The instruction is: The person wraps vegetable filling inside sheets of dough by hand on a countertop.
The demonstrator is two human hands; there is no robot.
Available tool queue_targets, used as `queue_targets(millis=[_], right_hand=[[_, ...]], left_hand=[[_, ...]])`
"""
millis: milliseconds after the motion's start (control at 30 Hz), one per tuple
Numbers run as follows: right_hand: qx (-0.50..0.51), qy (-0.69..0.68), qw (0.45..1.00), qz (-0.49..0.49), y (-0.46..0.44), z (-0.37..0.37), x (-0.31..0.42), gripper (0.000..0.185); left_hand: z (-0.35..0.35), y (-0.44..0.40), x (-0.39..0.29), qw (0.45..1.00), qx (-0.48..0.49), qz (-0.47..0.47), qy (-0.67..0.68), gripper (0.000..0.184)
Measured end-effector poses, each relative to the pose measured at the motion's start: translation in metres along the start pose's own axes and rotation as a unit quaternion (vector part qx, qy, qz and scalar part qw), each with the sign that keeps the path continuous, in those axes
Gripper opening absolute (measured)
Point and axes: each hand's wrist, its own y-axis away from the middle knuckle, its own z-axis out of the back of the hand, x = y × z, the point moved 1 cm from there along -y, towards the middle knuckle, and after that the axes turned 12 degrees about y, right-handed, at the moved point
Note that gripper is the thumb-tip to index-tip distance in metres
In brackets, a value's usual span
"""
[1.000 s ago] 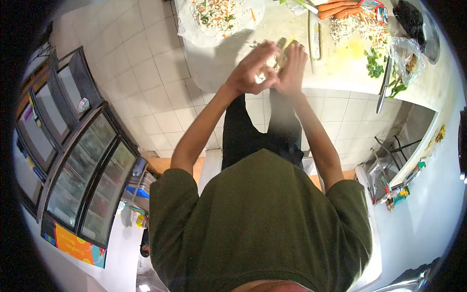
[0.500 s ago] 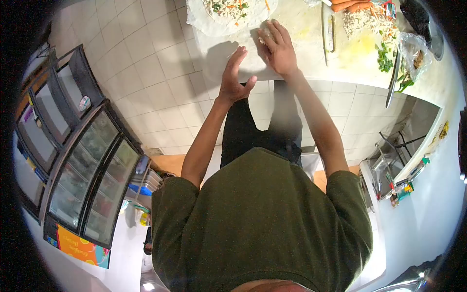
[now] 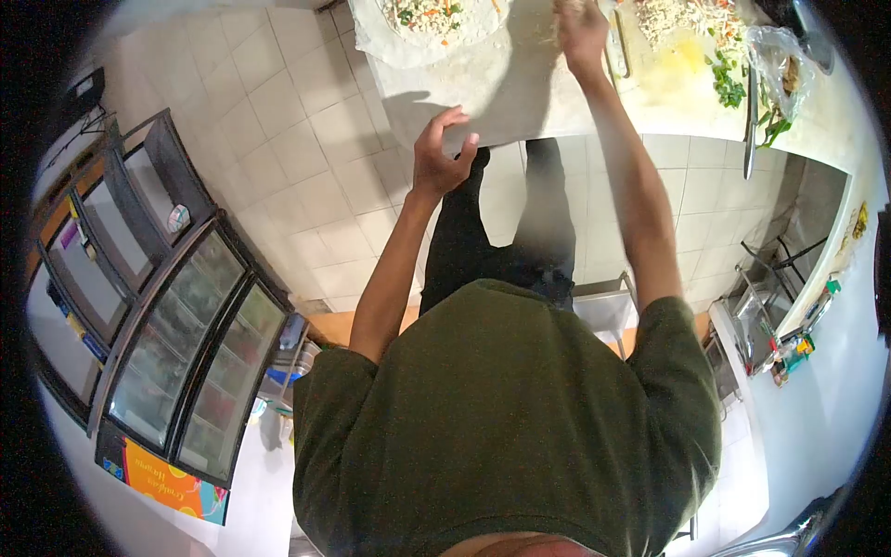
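Head view: shredded filling (image 3: 429, 20), pale with orange and green bits, sits on a white sheet (image 3: 379, 50) at the counter's (image 3: 450, 85) left end, top edge of frame. Right hand (image 3: 583, 37) is between that and a chopped pale pile (image 3: 661, 23), blurred, fingertips cut off by frame; can't tell finger opening or whether it has hold of anything. Left hand (image 3: 440, 160) is at the near counter edge, fingers loosely curved, thumb well apart, nothing in it. Further right: green leaves (image 3: 727, 84), knife (image 3: 750, 148) overhanging the edge, clear plastic bag (image 3: 778, 58) just beside it.
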Motion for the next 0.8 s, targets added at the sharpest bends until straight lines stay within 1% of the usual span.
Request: queue_targets(millis=[33, 67, 100, 133, 200, 233, 267, 300, 333, 367, 400, 467, 500, 567, 600, 667, 700, 767, 800], right_hand=[[0.014, -0.16, 0.985, -0.067, 0.0, 0.01, 0.001, 0.014], [0.027, -0.314, 0.94, -0.134, 0.006, 0.017, 0.001, 0.019], [0.039, -0.427, 0.885, -0.18, 0.017, 0.022, 0.008, 0.016], [0.051, -0.531, 0.816, -0.22, 0.029, 0.029, 0.016, 0.016], [0.011, -0.53, 0.811, -0.248, 0.056, 0.02, 0.029, 0.015], [-0.019, -0.548, 0.787, -0.283, 0.07, 0.012, 0.041, 0.015], [0.048, -0.568, 0.78, -0.26, 0.082, 0.006, 0.03, 0.014], [0.079, -0.586, 0.764, -0.257, 0.085, -0.002, 0.004, 0.016], [0.086, -0.607, 0.744, -0.263, 0.101, -0.008, 0.004, 0.019], [0.044, -0.517, 0.771, -0.369, 0.118, -0.006, 0.048, 0.027], [0.046, -0.433, 0.825, -0.361, 0.135, 0.001, 0.092, 0.031], [0.091, -0.333, 0.893, -0.288, 0.142, 0.006, 0.094, 0.037], [0.135, -0.319, 0.911, -0.224, 0.15, 0.002, 0.046, 0.038], [0.205, -0.252, 0.931, -0.167, 0.149, 0.014, 0.026, 0.038], [0.231, -0.202, 0.935, -0.176, 0.153, 0.027, 0.034, 0.037], [0.252, -0.164, 0.941, -0.157, 0.152, 0.033, 0.029, 0.036], [0.248, -0.177, 0.943, -0.132, 0.157, 0.029, 0.003, 0.035], [0.249, -0.18, 0.943, -0.125, 0.159, 0.031, -0.01, 0.035], [0.25, -0.182, 0.943, -0.121, 0.159, 0.032, -0.008, 0.035]], left_hand=[[-0.002, 0.0, -0.006, 0.999, 0.002, 0.033, 0.004, 0.044], [-0.004, 0.002, -0.014, 0.998, 0.006, 0.067, 0.008, 0.042], [-0.01, -0.002, -0.025, 0.993, 0.001, 0.105, 0.061, 0.036], [-0.019, -0.01, -0.033, 0.997, 0.009, 0.065, 0.031, 0.036], [-0.04, -0.024, -0.052, 0.999, 0.021, -0.012, -0.03, 0.037], [-0.055, -0.034, -0.065, 0.998, 0.015, -0.056, -0.017, 0.041], [-0.067, -0.042, -0.074, 0.997, 0.015, -0.068, -0.024, 0.05], [-0.081, -0.051, -0.084, 0.996, 0.008, -0.086, -0.032, 0.054], [-0.089, -0.06, -0.092, 0.994, 0.002, -0.106, -0.04, 0.057], [-0.091, -0.068, -0.094, 0.993, 0.03, -0.105, -0.053, 0.056], [-0.092, -0.073, -0.092, 0.991, 0.058, -0.103, -0.067, 0.055], [-0.093, -0.078, -0.088, 0.984, 0.114, -0.093, -0.098, 0.053], [-0.092, -0.078, -0.094, 0.982, 0.126, -0.093, -0.108, 0.045], [-0.09, -0.076, -0.088, 0.976, 0.155, -0.106, -0.11, 0.042], [-0.092, -0.074, -0.085, 0.973, 0.17, -0.11, -0.11, 0.041], [-0.096, -0.074, -0.081, 0.975, 0.157, -0.107, -0.11, 0.039], [-0.098, -0.073, -0.077, 0.976, 0.152, -0.104, -0.114, 0.04], [-0.105, -0.069, -0.071, 0.973, 0.16, -0.095, -0.134, 0.044], [-0.108, -0.07, -0.074, 0.967, 0.158, -0.093, -0.175, 0.046]])
